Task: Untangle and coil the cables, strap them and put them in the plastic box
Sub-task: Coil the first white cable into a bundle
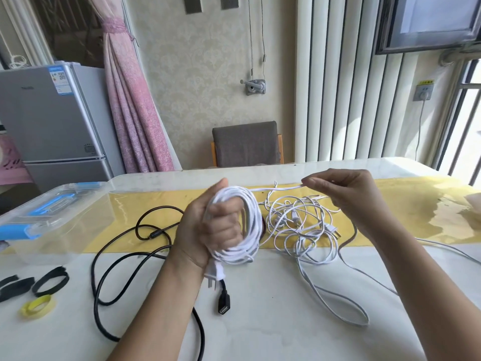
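While left hand (pixel 203 230) grips coil (pixel 252 212), right hand (pixel 346 194) seemingly pinches its strand (pixel 281 188).

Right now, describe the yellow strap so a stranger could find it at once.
Start at the clear plastic box on the left of the table. Nearer the viewer lie looped straps. The yellow strap is the nearest, and the only one not black.

White cable coil (pixel 242 225); black cable (pixel 114 256); yellow table runner (pixel 406 209); blue-latched box (pixel 49 217).
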Demonstrator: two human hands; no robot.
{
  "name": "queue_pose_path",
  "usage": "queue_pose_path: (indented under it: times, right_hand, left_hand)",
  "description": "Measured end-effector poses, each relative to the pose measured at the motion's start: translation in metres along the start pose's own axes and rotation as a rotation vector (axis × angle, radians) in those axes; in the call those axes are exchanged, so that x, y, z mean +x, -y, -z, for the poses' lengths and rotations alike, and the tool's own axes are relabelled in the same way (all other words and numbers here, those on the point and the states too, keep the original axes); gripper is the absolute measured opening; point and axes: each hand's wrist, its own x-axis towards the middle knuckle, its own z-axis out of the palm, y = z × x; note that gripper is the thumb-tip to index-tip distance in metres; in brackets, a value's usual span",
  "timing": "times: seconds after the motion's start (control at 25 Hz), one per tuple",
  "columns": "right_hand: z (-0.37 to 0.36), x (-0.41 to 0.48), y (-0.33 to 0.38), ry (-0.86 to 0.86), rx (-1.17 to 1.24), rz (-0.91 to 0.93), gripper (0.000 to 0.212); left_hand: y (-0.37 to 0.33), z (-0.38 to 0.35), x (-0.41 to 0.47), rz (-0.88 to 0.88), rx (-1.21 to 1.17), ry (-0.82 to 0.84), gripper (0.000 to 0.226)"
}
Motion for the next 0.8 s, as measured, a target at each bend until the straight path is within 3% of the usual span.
queue_pose_path:
  times: [0.16,0.28,0.36,0.48,0.56,0.64,0.68,0.8]
  right_hand:
    - [-0.007,0.000,-0.011,0.099,-0.196,-0.061,0.011]
    - [-0.024,-0.006,-0.017,0.350,-0.401,-0.103,0.014]
    - [-0.043,-0.014,-0.021,0.529,-0.489,-0.087,0.025]
    - [-0.062,-0.025,-0.022,0.738,-0.533,-0.116,0.010]
    - [-0.062,-0.029,-0.018,0.819,-0.496,-0.143,0.016]
    - [-0.058,-0.026,-0.012,0.808,-0.438,-0.121,0.014]
    - [-0.054,-0.024,-0.008,0.779,-0.406,-0.107,0.011]
    - [-0.036,-0.016,0.000,0.678,-0.308,-0.088,0.003]
  left_hand:
    - [-0.010,0.014,-0.012,-0.294,-0.085,-0.143,0.040]
    - [-0.011,0.019,-0.010,-0.566,-0.230,-0.245,0.045]
    - [-0.014,0.016,-0.007,-0.801,-0.080,-0.563,0.049]
    - [-0.014,0.014,-0.001,-0.965,0.403,-1.028,0.047]
    - [-0.011,0.021,0.000,-0.970,0.862,-1.224,0.041]
    - [-0.008,0.029,-0.004,-0.916,1.296,-1.257,0.040]
    - [-0.007,0.033,-0.006,-0.827,1.501,-1.240,0.046]
    - [0.002,0.038,-0.003,-0.325,2.082,-1.129,0.069]
